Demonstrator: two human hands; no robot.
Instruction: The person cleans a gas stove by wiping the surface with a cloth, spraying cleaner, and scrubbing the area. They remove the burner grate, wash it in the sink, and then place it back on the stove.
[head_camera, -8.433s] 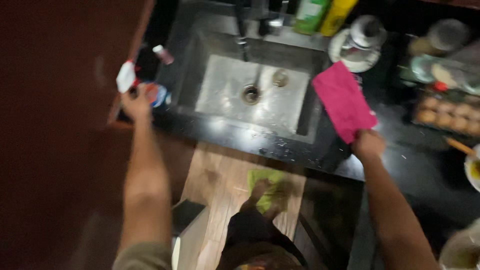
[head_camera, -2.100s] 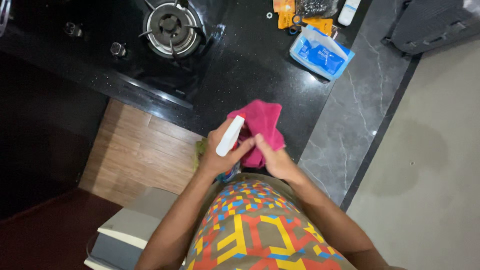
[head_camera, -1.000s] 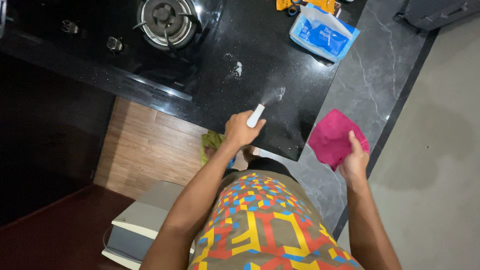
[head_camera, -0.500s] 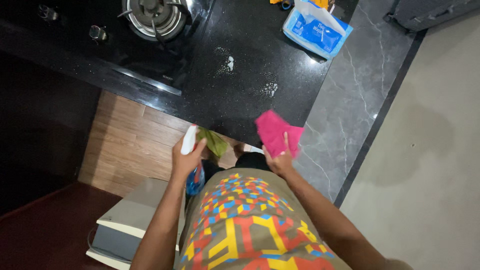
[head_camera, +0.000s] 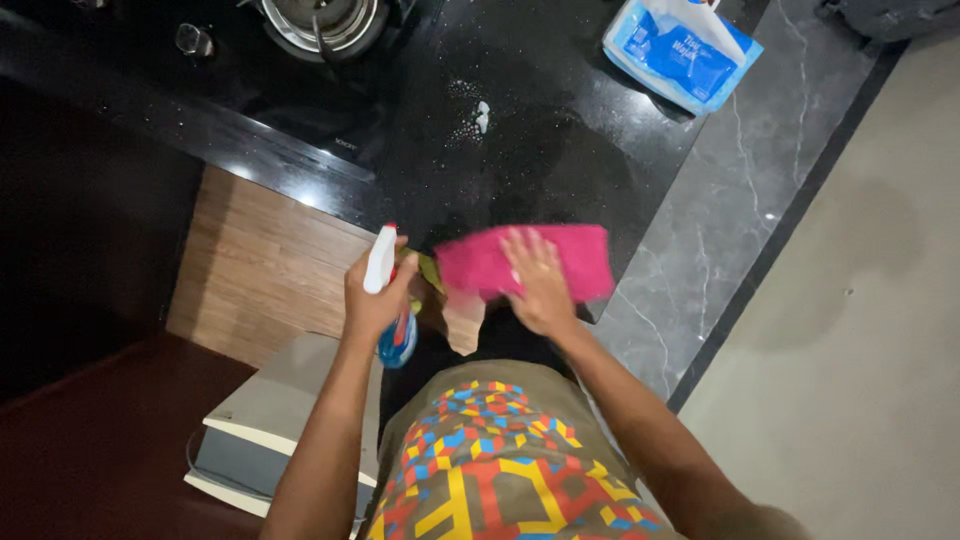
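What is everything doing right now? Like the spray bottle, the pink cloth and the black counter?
spray bottle: upright, gripped in left hand
pink cloth: spread flat on the counter edge under right hand
black counter: spotted with white spray droplets
blue pouch: lying flat on the counter
stove burner: no flame seen

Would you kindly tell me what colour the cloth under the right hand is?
Bright pink cloth, flattened under the right hand on the black counter; head view.

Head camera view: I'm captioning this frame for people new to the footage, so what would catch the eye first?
The bright pink cloth under the right hand at the black counter's near edge stands out most. Beside it, the left hand grips a white-topped spray bottle. Farther back lie white foam spots and a blue packet.
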